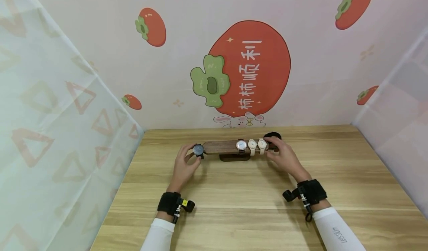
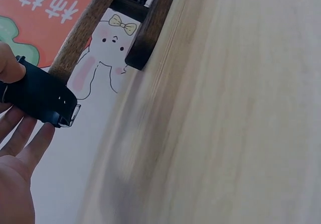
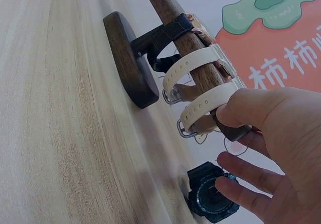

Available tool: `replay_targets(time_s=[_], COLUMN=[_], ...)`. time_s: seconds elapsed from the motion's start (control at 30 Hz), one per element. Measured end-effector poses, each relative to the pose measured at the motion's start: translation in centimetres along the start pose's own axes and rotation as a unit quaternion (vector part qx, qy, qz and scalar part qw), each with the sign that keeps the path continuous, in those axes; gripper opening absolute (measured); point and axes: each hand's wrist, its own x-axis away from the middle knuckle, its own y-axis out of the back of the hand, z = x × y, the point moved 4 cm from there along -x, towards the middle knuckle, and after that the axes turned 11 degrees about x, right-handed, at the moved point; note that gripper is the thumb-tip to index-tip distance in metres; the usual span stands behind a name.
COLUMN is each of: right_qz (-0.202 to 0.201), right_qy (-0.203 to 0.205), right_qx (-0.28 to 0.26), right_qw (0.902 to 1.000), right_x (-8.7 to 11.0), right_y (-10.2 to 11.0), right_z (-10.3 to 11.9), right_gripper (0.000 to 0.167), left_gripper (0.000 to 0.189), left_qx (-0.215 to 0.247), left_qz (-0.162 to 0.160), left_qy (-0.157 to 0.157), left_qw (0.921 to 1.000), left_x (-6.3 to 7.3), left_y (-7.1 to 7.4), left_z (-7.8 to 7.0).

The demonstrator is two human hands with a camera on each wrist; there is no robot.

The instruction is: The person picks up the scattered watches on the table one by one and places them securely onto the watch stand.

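the left hand (image 1: 182,171) is pinching a round, dark-faced watch with a black strap (image 1: 198,150), its thumb and fingers closing around the two edges and leaving a gap only as wide as the watch. that watch is sitting at the left end of a dark brown, round-ended wooden bar (image 1: 220,147), though whether the tip is entering the strap loop is staying unclear. the right hand (image 1: 287,160) is gripping the bar's other end lightly, thumb and index finger nearly meeting on the wood, the lower fingers hanging apart.

doing this well is probably meaning letting the right hand do the bracing while the left is working the strap in line with the bar. tilting the loop would be risking a snag at the silver buckle (image 2: 74,115). pushing sideways would be loading the narrow, dark wooden foot (image 1: 234,158), so any pressure should be running evenly along the bar. the right thumb is lying close to two cream-strapped round watches (image 1: 257,144), so its hold should be bearing on wood rather than straps. a pale-faced watch with a dark strap (image 1: 241,145) is hanging beside them, and a bulky black watch (image 3: 210,194) is lying near the right fingers.
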Motion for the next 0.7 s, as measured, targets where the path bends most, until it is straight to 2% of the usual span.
replay_targets(time_s=[0.33,0.53,0.7], right_qz=[-0.001,0.000,-0.001], right_qy=[0.000,-0.006,-0.007], right_qx=[-0.005,-0.007,-0.007], right_qw=[1.0000,1.0000,0.9999], right_x=[0.0,0.0,0.1], right_y=[0.0,0.0,-0.1], right_z=[-0.1,0.0,-0.1], right_gripper=[0.054,0.054,0.055], left_gripper=[0.057,0.058,0.058], left_qx=[0.002,0.025,0.023], left_qz=[-0.012,0.004,0.014], left_qy=[0.024,0.018,0.021], left_qw=[0.9996,0.9995,0.9994], left_x=[-1.0,-1.4,-1.6], left_y=[-1.0,-1.4,-1.5], left_z=[0.7,1.2,1.7])
